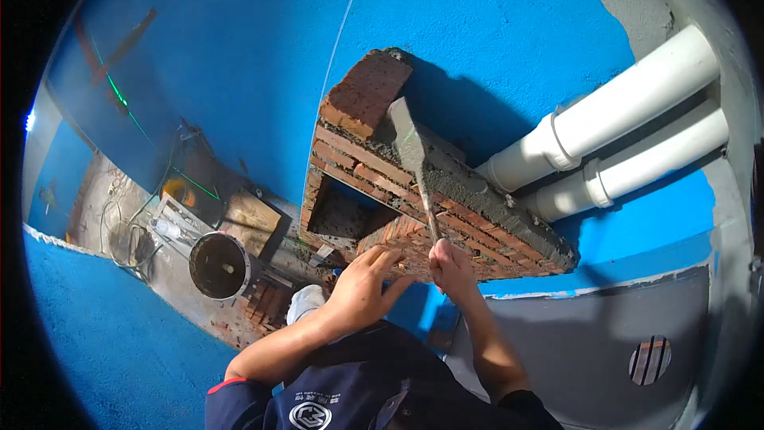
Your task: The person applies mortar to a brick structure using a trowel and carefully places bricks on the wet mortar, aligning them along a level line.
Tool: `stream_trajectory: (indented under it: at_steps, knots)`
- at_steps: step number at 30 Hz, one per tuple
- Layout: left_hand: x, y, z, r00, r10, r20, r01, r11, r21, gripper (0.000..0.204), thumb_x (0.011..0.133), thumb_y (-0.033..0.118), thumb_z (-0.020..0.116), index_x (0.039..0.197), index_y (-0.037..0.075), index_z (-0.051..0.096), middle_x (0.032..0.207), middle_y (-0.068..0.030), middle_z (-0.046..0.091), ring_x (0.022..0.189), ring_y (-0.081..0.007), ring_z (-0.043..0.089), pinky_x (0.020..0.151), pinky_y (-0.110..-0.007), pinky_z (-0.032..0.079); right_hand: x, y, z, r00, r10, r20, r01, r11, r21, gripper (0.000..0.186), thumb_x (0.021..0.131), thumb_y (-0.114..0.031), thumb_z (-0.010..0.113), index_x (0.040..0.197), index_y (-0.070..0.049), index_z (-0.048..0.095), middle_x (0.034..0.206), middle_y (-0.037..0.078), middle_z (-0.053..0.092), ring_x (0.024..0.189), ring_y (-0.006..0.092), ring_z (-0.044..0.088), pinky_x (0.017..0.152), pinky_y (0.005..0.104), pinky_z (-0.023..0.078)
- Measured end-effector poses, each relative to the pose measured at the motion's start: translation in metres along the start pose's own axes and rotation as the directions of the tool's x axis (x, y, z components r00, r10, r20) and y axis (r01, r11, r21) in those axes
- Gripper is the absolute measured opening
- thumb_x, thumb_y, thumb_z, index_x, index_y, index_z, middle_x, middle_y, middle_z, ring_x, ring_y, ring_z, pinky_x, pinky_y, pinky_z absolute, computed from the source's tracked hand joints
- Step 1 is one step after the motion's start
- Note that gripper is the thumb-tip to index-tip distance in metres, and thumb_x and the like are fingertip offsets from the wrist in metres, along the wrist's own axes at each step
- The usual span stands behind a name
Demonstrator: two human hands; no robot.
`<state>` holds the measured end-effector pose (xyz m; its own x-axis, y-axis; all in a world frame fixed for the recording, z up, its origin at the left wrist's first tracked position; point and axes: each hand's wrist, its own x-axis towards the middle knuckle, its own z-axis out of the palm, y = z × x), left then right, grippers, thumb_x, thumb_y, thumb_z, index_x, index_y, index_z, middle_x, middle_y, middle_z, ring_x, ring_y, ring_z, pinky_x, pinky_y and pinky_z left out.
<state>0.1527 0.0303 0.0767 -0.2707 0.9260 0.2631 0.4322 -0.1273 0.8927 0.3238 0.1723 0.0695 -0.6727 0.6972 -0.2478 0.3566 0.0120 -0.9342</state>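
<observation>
Mortar-coated, flat-bladed grey trowel (410, 139): clamped in right hand (451, 265). Left hand (362, 288): thumb and fingers held apart near rough red-brick masonry (475, 232).

A thick white pipe (637, 95) is slanting past the blue wall (477, 0), with a thinner white pipe (668, 146) running beside it. A green line of light (119, 93) is glowing at the left, and a tan board (251, 219) is resting near the floor (171, 271). A grey surface (549, 342) is showing a round opening (650, 360).
</observation>
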Motion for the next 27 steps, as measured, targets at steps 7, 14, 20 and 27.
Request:
stream_trajectory:
  at_steps: [7,14,20,27]
  knots:
    - [-0.032,-0.069,0.011,0.934,-0.235,0.269,0.210,0.971,0.119,0.024,0.086,0.022,0.067,0.090,-0.001,0.068,0.092,-0.0187,0.064,0.087,-0.0368,0.063,0.076,-0.042,0.051,-0.026,-0.025,-0.030,0.879,-0.391,-0.273,0.474,0.782,0.405,0.051,0.097,-0.054,0.041,0.071,-0.010,0.037,0.054,-0.001,0.036,0.043,0.0095,0.035,0.039,0.0245,0.034]
    - [-0.037,-0.143,0.022,0.768,-0.367,0.525,0.179,0.910,0.374,0.032,0.094,0.026,0.053,0.084,-0.002,0.064,0.087,-0.0232,0.062,0.086,-0.0399,0.060,0.074,-0.046,0.047,-0.072,0.113,0.019,0.832,0.059,-0.552,0.357,0.705,0.613,0.042,0.098,-0.030,0.051,0.064,-0.010,0.038,0.057,-0.001,0.038,0.050,0.0101,0.033,0.048,0.0282,0.032]
    - [-0.032,-0.195,0.076,0.483,-0.300,0.823,-0.183,0.884,0.430,0.024,0.094,0.017,0.043,0.101,-0.002,0.056,0.098,-0.0249,0.057,0.098,-0.0434,0.055,0.083,-0.050,0.045,-0.193,0.285,0.129,0.255,0.616,-0.745,-0.520,0.737,0.432,0.054,0.089,-0.047,0.059,0.069,0.003,0.057,0.060,0.020,0.055,0.055,0.0274,0.055,0.055,0.0438,0.039]
    - [-0.016,-0.204,0.213,0.245,-0.282,0.928,-0.265,0.901,0.344,0.018,0.086,0.019,0.057,0.094,0.003,0.062,0.094,-0.0225,0.064,0.090,-0.0404,0.062,0.075,-0.047,0.050,-0.275,0.334,0.236,-0.026,0.960,-0.279,-0.564,0.216,0.797,0.051,0.086,-0.047,0.063,0.064,-0.002,0.055,0.056,0.012,0.054,0.052,0.0253,0.053,0.051,0.0446,0.038]
